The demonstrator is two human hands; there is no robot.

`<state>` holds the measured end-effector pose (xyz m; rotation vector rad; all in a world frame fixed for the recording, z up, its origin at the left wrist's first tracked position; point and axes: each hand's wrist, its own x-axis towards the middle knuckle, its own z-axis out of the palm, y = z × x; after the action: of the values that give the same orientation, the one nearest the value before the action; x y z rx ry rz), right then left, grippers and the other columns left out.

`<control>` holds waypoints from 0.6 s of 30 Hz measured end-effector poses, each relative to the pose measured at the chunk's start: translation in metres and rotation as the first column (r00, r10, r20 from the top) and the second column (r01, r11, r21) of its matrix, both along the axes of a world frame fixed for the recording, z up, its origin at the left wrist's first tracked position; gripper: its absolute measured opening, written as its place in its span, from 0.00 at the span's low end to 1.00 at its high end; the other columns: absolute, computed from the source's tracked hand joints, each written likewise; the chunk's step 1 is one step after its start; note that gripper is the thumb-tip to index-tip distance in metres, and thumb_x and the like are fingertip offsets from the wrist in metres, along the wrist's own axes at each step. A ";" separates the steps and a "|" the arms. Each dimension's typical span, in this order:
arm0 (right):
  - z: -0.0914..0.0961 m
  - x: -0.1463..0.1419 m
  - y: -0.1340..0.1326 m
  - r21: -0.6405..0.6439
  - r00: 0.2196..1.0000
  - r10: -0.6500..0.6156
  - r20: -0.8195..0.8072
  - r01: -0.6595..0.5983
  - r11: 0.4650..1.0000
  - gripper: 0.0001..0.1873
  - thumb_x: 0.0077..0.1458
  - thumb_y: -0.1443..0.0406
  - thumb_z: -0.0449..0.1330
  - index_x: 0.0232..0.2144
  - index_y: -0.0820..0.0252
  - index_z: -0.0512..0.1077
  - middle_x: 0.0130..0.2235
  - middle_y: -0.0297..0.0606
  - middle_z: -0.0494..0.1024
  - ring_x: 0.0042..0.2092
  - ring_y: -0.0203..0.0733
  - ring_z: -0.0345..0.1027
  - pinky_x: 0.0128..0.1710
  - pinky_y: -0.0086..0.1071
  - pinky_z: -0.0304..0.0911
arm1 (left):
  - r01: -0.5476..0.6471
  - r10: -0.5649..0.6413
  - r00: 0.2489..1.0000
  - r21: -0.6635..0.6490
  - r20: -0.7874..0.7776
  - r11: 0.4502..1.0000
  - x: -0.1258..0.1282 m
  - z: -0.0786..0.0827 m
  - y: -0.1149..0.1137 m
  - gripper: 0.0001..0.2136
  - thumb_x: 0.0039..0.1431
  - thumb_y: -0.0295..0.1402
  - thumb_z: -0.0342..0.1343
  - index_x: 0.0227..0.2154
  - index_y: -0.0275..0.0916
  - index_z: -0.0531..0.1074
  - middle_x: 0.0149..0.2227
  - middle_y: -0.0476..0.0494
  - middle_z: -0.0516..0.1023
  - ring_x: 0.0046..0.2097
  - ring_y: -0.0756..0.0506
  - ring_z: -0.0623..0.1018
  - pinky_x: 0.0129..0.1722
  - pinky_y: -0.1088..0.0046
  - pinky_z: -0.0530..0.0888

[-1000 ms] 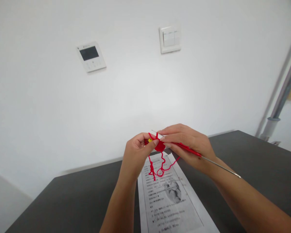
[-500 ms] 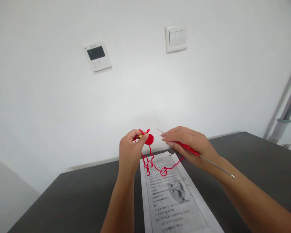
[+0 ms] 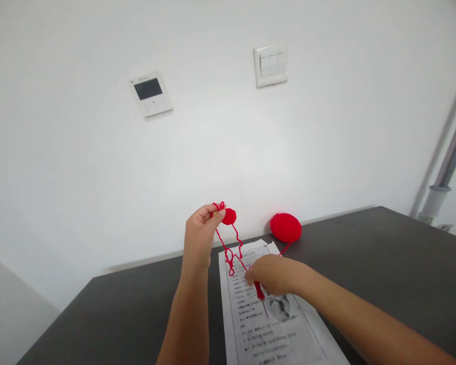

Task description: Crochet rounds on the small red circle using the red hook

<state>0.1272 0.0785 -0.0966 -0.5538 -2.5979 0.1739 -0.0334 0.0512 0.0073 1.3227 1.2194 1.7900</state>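
Observation:
My left hand (image 3: 201, 228) is closed, pinching a small round red crochet piece (image 3: 229, 216) between thumb and fingers. A bit of yellow shows at the fingertips, too small to name. A short loop of yarn stands up above the piece. From it red yarn (image 3: 238, 241) hangs down in a loose tangle onto the printed sheet. My right hand (image 3: 277, 274) is low over that sheet, closed on a crochet hook (image 3: 258, 290) with a red handle. Its fingertips are beside the yarn strand; whether they also grip it is hidden.
A red yarn ball (image 3: 285, 227) rests against the wall at the back of the dark table (image 3: 144, 309), its strand running toward my right hand. The printed paper (image 3: 246, 329) lies in front of me. A wall panel (image 3: 151, 95) and light switches (image 3: 271, 65) are above.
My right hand has moved down and toward me, from beside the crochet piece to the paper, turning the hook downward. The yarn ball has come into sight. My left hand keeps its pinch.

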 end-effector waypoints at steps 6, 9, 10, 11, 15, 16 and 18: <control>0.044 0.014 0.013 -0.153 0.960 -0.145 -0.241 0.110 0.982 0.10 0.63 0.67 0.52 0.42 0.57 0.74 0.30 0.36 0.81 0.28 0.39 0.74 0.27 0.30 0.64 | 0.028 -0.029 0.998 -0.020 -0.063 0.999 0.008 0.000 -0.003 0.05 0.44 0.32 0.66 0.25 0.36 0.78 0.27 0.46 0.81 0.32 0.46 0.77 0.40 0.68 0.72; 0.062 0.016 0.009 -0.452 0.786 -0.238 -0.570 -0.059 0.890 0.15 0.65 0.57 0.52 0.49 0.58 0.67 0.37 0.39 0.79 0.38 0.40 0.75 0.34 0.33 0.70 | 0.059 -0.062 0.994 -0.035 -0.094 0.998 0.015 -0.001 -0.005 0.05 0.45 0.31 0.66 0.25 0.36 0.78 0.26 0.47 0.81 0.31 0.47 0.76 0.37 0.69 0.71; 0.064 0.016 0.007 -0.514 0.728 -0.256 -0.636 -0.153 0.844 0.16 0.64 0.56 0.54 0.49 0.58 0.66 0.36 0.38 0.78 0.38 0.40 0.74 0.35 0.33 0.71 | 0.074 -0.077 0.992 -0.040 -0.100 0.996 0.017 -0.002 -0.006 0.04 0.46 0.31 0.66 0.25 0.37 0.78 0.26 0.48 0.80 0.31 0.47 0.76 0.37 0.70 0.71; 0.066 0.015 0.004 -0.550 0.683 -0.266 -0.680 -0.236 0.801 0.17 0.62 0.56 0.57 0.49 0.58 0.66 0.35 0.35 0.77 0.37 0.38 0.73 0.35 0.33 0.70 | 0.090 -0.095 0.990 -0.046 -0.105 0.995 0.019 -0.002 -0.007 0.04 0.46 0.31 0.66 0.25 0.37 0.78 0.26 0.48 0.80 0.30 0.47 0.76 0.36 0.70 0.70; 0.067 0.011 -0.004 -0.569 0.608 -0.278 -0.744 -0.357 0.741 0.15 0.57 0.61 0.61 0.46 0.57 0.67 0.29 0.27 0.71 0.30 0.33 0.66 0.33 0.29 0.66 | 0.152 -0.158 0.981 -0.060 -0.111 0.987 0.022 -0.002 -0.009 0.06 0.48 0.34 0.66 0.23 0.37 0.78 0.24 0.49 0.79 0.29 0.48 0.75 0.35 0.71 0.70; 0.068 0.011 -0.005 -0.573 0.594 -0.284 -0.752 -0.376 0.728 0.14 0.56 0.62 0.61 0.45 0.58 0.67 0.28 0.26 0.70 0.29 0.33 0.65 0.32 0.29 0.65 | 0.158 -0.163 0.980 -0.058 -0.109 0.986 0.021 -0.001 -0.009 0.07 0.50 0.36 0.65 0.23 0.37 0.79 0.24 0.48 0.79 0.30 0.48 0.75 0.36 0.71 0.71; 0.070 0.013 -0.005 -0.583 0.568 -0.294 -0.769 -0.434 0.686 0.14 0.55 0.63 0.63 0.43 0.58 0.68 0.27 0.26 0.71 0.29 0.32 0.65 0.31 0.27 0.64 | 0.166 -0.170 0.983 -0.055 -0.073 0.985 0.019 0.000 -0.009 0.11 0.53 0.39 0.63 0.24 0.37 0.80 0.25 0.46 0.80 0.32 0.47 0.76 0.39 0.70 0.73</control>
<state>0.1398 0.0740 -0.0270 -0.4330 -1.4847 1.2514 -0.0146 0.0424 0.0072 1.4341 1.1486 1.5945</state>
